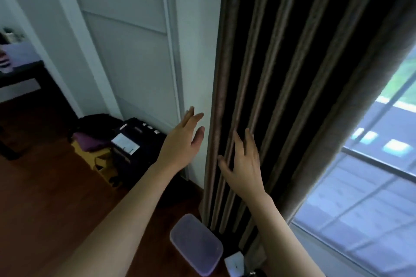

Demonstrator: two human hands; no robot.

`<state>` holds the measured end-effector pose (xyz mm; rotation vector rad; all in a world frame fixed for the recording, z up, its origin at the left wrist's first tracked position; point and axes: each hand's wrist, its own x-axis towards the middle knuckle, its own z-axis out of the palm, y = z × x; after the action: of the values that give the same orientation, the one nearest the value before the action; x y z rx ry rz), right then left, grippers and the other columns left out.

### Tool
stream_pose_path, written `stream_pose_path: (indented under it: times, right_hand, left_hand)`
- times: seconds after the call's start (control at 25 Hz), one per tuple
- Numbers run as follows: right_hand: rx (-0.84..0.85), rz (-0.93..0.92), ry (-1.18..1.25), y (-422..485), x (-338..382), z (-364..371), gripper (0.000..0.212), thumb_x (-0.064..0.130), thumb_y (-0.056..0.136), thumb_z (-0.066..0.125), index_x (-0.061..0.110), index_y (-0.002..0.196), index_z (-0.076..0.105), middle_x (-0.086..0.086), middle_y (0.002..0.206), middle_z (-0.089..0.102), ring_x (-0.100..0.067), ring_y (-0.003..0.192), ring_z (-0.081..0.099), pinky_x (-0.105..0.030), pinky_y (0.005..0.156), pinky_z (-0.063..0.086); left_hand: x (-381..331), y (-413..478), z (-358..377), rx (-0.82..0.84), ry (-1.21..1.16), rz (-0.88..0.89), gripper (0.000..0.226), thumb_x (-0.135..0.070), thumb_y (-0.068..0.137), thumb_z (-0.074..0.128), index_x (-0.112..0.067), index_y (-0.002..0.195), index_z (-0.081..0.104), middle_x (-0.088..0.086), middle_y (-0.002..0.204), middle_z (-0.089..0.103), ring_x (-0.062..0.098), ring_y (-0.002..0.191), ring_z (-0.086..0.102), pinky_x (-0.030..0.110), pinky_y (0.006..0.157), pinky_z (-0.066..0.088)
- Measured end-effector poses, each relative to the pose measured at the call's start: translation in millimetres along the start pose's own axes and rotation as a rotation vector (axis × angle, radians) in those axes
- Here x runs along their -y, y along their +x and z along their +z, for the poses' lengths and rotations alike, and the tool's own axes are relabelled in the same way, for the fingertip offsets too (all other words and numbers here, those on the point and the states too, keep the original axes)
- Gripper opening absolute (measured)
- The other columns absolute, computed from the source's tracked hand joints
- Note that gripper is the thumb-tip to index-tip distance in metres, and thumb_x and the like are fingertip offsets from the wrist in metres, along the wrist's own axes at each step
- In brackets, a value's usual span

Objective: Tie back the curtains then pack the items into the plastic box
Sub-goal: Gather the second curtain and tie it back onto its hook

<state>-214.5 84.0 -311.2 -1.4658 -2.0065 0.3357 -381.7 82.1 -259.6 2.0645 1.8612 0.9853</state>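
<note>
Seen from the head camera, a dark suitcase [135,148] stands on the reddish wood floor [45,198] at centre left, a dark bench [20,69] at far left, and a bright window [371,186] at lower right. The curtain [281,74] fills the middle and upper right: heavy brown cloth in deep vertical folds. The left hand [184,141] hovers before the white wall [198,51], grip spread and empty. The right hand [244,168] lies on the folds, grip spread. The plastic box [195,245], translucent and round-cornered, sits at bottom centre, just beside the curtain's foot.

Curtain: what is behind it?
Beside the curtain, on its right, bare window glass shows. Behind the dark folds nothing can be seen: the fabric covers whatever is there.
</note>
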Motion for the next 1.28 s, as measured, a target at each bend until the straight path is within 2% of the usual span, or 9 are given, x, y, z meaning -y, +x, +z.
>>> stream_pose_path:
  times: [0.2,0.28,0.36,0.48,0.64,0.72,0.84,1.04,1.28]
  right_hand:
    - [-0.066,0.053,0.017,39.3,8.1,14.4,0.070,0.035,0.092,0.054,0.020,0.149,0.016,-0.004,0.159,-0.003,-0.019,0.146,-0.005,-0.028,0.113,0.004]
    - [-0.092,0.102,0.027,50.7,6.9,20.0,0.070,0.033,0.090,0.056,0.020,0.148,0.019,-0.006,0.158,0.001,-0.019,0.146,0.002,-0.027,0.114,0.007]
    - [-0.133,0.148,0.040,61.6,4.4,26.5,0.069,0.031,0.089,0.057,0.019,0.148,0.022,-0.009,0.157,0.010,-0.020,0.145,0.009,-0.029,0.115,0.013]
    - [-0.216,0.239,0.006,69.3,5.8,35.4,0.070,0.029,0.088,0.057,0.019,0.148,0.022,-0.008,0.156,0.013,-0.014,0.144,0.008,-0.028,0.115,0.016]
    - [-0.288,0.317,-0.062,71.1,25.6,42.7,0.068,0.028,0.088,0.058,0.021,0.147,0.026,-0.005,0.157,0.009,-0.005,0.142,0.000,-0.015,0.111,0.004]
    - [-0.291,0.321,-0.116,82.5,27.4,40.7,0.069,0.028,0.087,0.059,0.021,0.147,0.026,-0.008,0.156,0.012,-0.015,0.144,0.007,-0.020,0.113,0.009]
    - [-0.283,0.359,-0.018,95.5,34.3,35.9,0.069,0.024,0.090,0.058,0.015,0.148,0.022,-0.006,0.152,0.022,-0.017,0.140,0.023,-0.024,0.113,0.022]
    - [-0.125,0.421,0.012,85.4,21.1,38.3,0.067,0.021,0.093,0.054,0.012,0.149,0.017,-0.003,0.152,0.021,-0.005,0.116,0.042,0.001,0.092,0.023]
    - [0.181,0.314,-0.092,54.7,-4.8,73.5,0.073,0.028,0.093,0.049,0.017,0.151,0.005,0.001,0.158,0.003,-0.019,0.143,0.019,-0.036,0.115,0.028]
  left_hand:
    - [15.4,44.3,0.1,-0.020,-0.085,0.109,0.040,-0.022,0.098,0.045,-0.020,0.138,0.044,0.003,0.156,0.022,0.034,0.122,0.052,0.029,0.103,0.038]
    - [19.1,64.2,5.4,-0.028,-0.150,0.188,0.040,-0.021,0.096,0.050,-0.020,0.136,0.047,0.000,0.154,0.021,0.038,0.104,0.062,0.019,0.092,0.039]
    - [23.7,87.6,14.5,-0.014,-0.218,0.334,0.039,-0.023,0.094,0.051,-0.019,0.133,0.051,-0.001,0.152,0.018,0.030,0.107,0.062,0.010,0.089,0.038]
    - [29.5,111.8,29.5,0.088,-0.289,0.492,0.040,-0.031,0.094,0.047,-0.027,0.134,0.048,0.004,0.159,0.006,0.021,0.129,0.048,0.027,0.099,0.047]
    - [34.9,140.9,28.3,0.042,-0.238,0.562,0.041,-0.039,0.093,0.049,-0.031,0.134,0.046,0.007,0.159,-0.004,0.034,0.117,0.057,0.040,0.089,0.055]
    - [38.7,156.8,26.1,0.029,-0.240,0.552,0.038,-0.027,0.093,0.055,-0.024,0.131,0.051,0.018,0.156,0.014,0.033,0.112,0.059,0.033,0.090,0.053]
    - [46.6,159.1,26.7,0.145,-0.232,0.613,0.041,0.005,0.084,0.053,-0.015,0.118,0.064,0.023,0.123,0.055,0.037,0.092,0.065,0.026,0.081,0.048]
    - [78.7,192.8,19.8,0.033,-0.289,0.291,0.044,0.006,0.085,0.051,-0.012,0.123,0.062,0.021,0.111,0.065,0.033,0.092,0.064,0.028,0.085,0.048]
    - [77.6,187.7,19.2,0.372,-0.216,0.542,0.055,0.008,0.082,0.050,-0.022,0.127,0.059,0.004,0.070,0.058,0.009,0.051,0.047,0.025,0.063,0.046]
